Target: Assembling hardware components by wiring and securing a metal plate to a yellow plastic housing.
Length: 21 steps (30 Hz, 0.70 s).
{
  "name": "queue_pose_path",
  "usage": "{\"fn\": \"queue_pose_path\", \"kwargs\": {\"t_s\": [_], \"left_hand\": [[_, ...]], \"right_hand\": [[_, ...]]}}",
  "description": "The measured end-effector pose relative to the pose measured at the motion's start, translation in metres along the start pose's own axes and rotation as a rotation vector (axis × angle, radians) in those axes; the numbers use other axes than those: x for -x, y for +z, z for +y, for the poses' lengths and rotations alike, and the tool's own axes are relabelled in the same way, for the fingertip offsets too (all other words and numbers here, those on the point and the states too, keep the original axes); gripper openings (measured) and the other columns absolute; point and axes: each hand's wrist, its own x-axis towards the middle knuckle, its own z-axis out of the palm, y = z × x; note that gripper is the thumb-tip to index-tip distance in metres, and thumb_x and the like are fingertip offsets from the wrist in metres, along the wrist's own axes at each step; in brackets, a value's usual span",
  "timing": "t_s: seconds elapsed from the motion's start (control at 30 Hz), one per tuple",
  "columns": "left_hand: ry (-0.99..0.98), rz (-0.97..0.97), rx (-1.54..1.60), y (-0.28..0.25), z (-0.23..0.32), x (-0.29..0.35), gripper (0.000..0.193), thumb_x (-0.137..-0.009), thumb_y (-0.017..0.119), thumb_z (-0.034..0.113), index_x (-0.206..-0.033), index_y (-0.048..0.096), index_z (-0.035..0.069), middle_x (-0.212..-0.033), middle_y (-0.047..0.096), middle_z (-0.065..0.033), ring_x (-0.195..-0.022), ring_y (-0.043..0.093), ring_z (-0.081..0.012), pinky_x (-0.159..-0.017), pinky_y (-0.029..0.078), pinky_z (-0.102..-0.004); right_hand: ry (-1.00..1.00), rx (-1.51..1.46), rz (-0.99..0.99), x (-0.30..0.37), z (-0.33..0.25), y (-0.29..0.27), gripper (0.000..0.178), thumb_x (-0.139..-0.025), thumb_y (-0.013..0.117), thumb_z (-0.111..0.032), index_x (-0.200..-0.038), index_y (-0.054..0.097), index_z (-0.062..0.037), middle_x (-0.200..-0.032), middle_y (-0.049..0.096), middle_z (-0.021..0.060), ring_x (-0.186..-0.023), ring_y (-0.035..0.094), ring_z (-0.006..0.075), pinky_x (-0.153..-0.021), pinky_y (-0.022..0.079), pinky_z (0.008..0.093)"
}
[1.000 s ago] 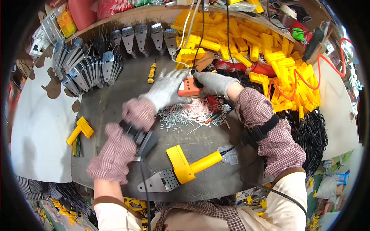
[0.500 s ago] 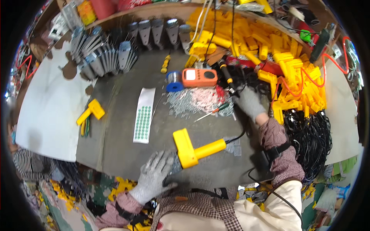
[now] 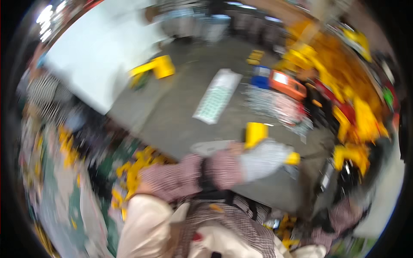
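Observation:
My left hand (image 3: pixel 266 160), in a grey glove, reaches across the front of the dark bench. It lies closed over the yellow T-shaped plastic handle (image 3: pixel 257 134), whose crosspiece shows above the hand and whose grip end shows at its right. A flat grey metal plate (image 3: pixel 211 147) extends left of the handle, partly behind my forearm. My right hand (image 3: pixel 363 195) is at the lower right beside the bundle of black cables. Motion smears its fingers, so whether it holds anything is unclear.
On the bench are a white sheet with green dots (image 3: pixel 216 95), a blue spool (image 3: pixel 260 77), an orange meter (image 3: pixel 287 84), loose screws (image 3: pixel 259 102) and another yellow handle (image 3: pixel 162 67). Yellow plastic parts (image 3: pixel 363 120) pile up at the right; metal plates (image 3: pixel 215 28) stand along the back.
The whole view has swung and blurred. My left hand has moved right from the metal plate onto the yellow handle. My right hand has left the tools and moved down toward the black cables.

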Motion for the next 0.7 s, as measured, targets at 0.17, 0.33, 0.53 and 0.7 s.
{"fn": "queue_pose_path", "kwargs": {"t_s": [0.17, 0.33, 0.53, 0.7], "left_hand": [[-0.215, 0.376, -0.286, -0.058, 0.055, 0.089, 0.031, -0.078, 0.066, 0.019, -0.108, 0.065, 0.013, -0.085, 0.067, -0.0065, -0.084, 0.068, -0.0268, -0.081, 0.052, -0.0407], [-0.857, 0.204, 0.035, 0.013, -0.010, 0.328, 0.028, -0.076, 0.072, 0.021, -0.103, 0.066, 0.015, -0.093, 0.069, -0.0096, -0.092, 0.067, -0.0341, -0.083, 0.051, -0.0468], [-1.042, 0.038, -0.407, 0.116, -0.143, 0.541, 0.035, -0.070, 0.067, 0.007, -0.105, 0.069, 0.013, -0.099, 0.067, -0.0079, -0.106, 0.060, -0.0321, -0.106, 0.039, -0.0447], [-1.542, 0.057, -0.417, 0.240, -0.222, 0.514, 0.059, -0.086, 0.057, 0.019, -0.144, 0.047, 0.011, -0.153, 0.037, -0.0247, -0.143, 0.037, -0.0385, -0.117, 0.031, -0.0532]], "right_hand": [[-0.236, -0.236, -0.464, 0.064, 0.005, 0.075, 0.040, -0.095, 0.063, -0.024, -0.126, 0.058, 0.0017, -0.109, 0.062, 0.0118, -0.088, 0.062, 0.0177, -0.079, 0.051, 0.0302], [-0.266, -0.274, -0.614, 0.143, 0.014, 0.051, 0.042, -0.092, 0.068, -0.029, -0.117, 0.061, 0.0041, -0.124, 0.062, 0.0182, -0.103, 0.066, 0.0228, -0.091, 0.053, 0.0338], [-0.019, -0.226, -1.023, 0.142, -0.044, 0.143, 0.051, -0.090, 0.070, -0.033, -0.125, 0.060, 0.0031, -0.124, 0.063, 0.0192, -0.102, 0.065, 0.0243, -0.095, 0.052, 0.0373], [0.406, -0.686, -0.636, 0.163, -0.019, 0.155, 0.027, -0.093, 0.067, -0.016, -0.111, 0.063, 0.0033, -0.120, 0.065, 0.0193, -0.098, 0.064, 0.0224, -0.091, 0.053, 0.0361]]}}
